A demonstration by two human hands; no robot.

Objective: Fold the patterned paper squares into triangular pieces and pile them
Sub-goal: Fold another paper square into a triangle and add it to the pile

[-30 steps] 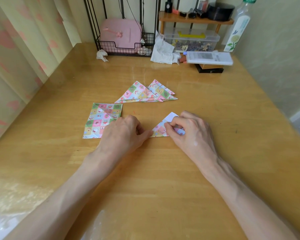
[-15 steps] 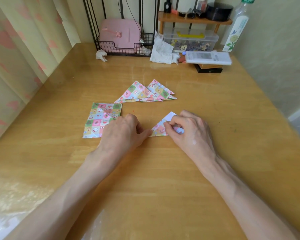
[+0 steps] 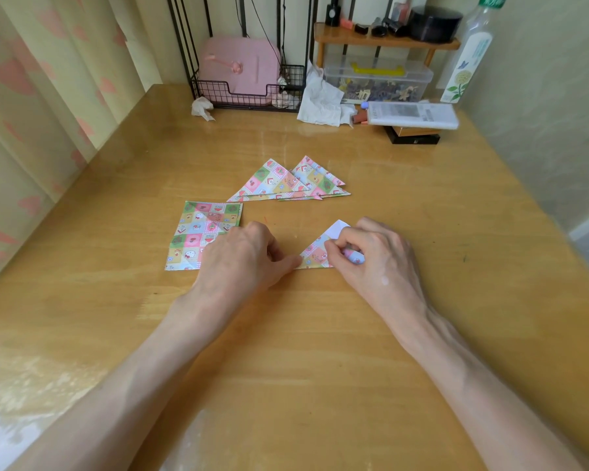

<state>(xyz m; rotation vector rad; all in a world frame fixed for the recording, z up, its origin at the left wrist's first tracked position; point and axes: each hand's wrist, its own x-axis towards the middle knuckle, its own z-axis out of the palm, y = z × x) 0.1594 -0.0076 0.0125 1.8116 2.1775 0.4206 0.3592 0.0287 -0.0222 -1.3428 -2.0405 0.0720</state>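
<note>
Head view puts my right hand point(image 3: 378, 263) over the right half of the small patchwork-patterned paper triangle point(image 3: 315, 255) I am working. It lies flat on the glossy wooden table point(image 3: 286, 351), close in front of me. My right fingers point(image 3: 353, 257) are curled in and pinch the top layer of that paper. A white flap of its plain side pokes out past my knuckles. My left hand point(image 3: 242, 258) sits just beside it, with one tip on the triangle's left corner. Whether that hand only presses the corner or pinches it, I cannot tell.

Here is what I judge could go wrong:
- The paper is thin and the tabletop looks slick. If my left tip lifts while the right hand runs the crease, the sheet could skate sideways and the edges would no longer meet.
- The white flap suggests the layers are not yet matched. Creasing hard now could lock in a crooked fold and leave white showing.
- My left wrist covers a corner of the flat stack of unfolded patterned squares point(image 3: 201, 232), so a careless drag could scatter it.
- The pile of finished pastel triangles point(image 3: 286, 185) lies fanned farther back, well apart from my hands. A sloppy drop there could spread it more.
</note>
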